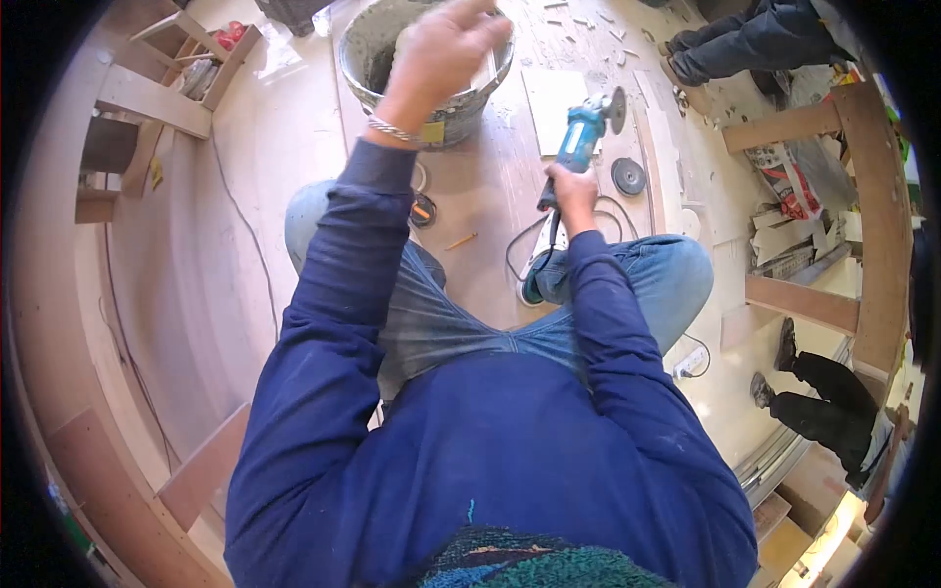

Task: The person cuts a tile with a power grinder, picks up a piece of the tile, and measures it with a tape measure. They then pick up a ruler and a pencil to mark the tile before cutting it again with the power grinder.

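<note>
A blue angle grinder [585,132] is gripped by the right hand [571,189] above the floor – the left hand [441,54] is raised over a grey bucket [461,110], fingers loosely curled, holding nothing discernible

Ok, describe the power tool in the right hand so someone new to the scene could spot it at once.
Start at the grey bucket at top centre, below the raised left hand. To its right on the pale floor lies a white tile; beside it the right hand grips the angle grinder. It is the only bright blue tool, with a round disc at its far end, unlike the loose dark disc nearby.
</note>
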`<state>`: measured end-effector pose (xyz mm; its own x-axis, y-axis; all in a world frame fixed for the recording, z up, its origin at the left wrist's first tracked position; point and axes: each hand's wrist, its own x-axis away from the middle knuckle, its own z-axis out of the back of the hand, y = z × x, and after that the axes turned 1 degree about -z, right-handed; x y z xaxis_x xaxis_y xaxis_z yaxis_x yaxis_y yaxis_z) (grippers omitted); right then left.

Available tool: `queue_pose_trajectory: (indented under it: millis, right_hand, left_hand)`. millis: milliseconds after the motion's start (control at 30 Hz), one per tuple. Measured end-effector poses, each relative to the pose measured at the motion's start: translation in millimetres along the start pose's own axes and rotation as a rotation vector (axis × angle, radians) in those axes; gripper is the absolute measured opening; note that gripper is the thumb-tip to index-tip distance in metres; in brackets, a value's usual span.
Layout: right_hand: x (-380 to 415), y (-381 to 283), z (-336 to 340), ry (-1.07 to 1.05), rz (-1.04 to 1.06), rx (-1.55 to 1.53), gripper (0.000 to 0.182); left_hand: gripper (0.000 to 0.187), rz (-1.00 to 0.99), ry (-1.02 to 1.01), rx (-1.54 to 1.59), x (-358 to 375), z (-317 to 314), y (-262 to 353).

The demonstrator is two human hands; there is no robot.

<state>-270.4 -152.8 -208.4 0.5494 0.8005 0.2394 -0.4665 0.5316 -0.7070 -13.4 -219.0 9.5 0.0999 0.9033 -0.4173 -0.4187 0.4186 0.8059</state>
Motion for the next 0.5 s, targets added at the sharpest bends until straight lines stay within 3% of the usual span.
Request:
queue_pose_trajectory:
  millis: [33,100,133,200,300,500]
  right_hand:
    - [10.4,1.8,-9.0,0.019,-0.022,0.083,0.070]
    - [22.8,12.1,-28.0,0.033,-0.068,0.221,0.066]
    - [26.7,19.8,-35.6,0.019,-0.055,0.246,0.064]
    - [31.5,30.8,-50.4,-0.034,-0.069,0.353,0.062]
    - [38.0,49.9,-74.9,-0.081,-0.026,0.444,0.062]
    - [46.9,73.2,-113.5,-0.087,-0.014,0.505,0.055]
  left_hand:
    - [0.037,0.003,0.110,0.308,-6.2,4.9,-2.1]
    - [0.035,0.110,0.156,0.429,-10.6,26.7,3.3]
    - [0.033,-0.064,0.329,0.148,-13.7,29.4,-3.4]
    - [0.034,0.267,0.254,0.550,-12.8,41.2,-6.8]
    - [0.034,0.285,0.401,0.566,-14.6,47.9,11.3]
    - [0.036,0.237,0.497,0.544,-17.4,69.0,-1.0]
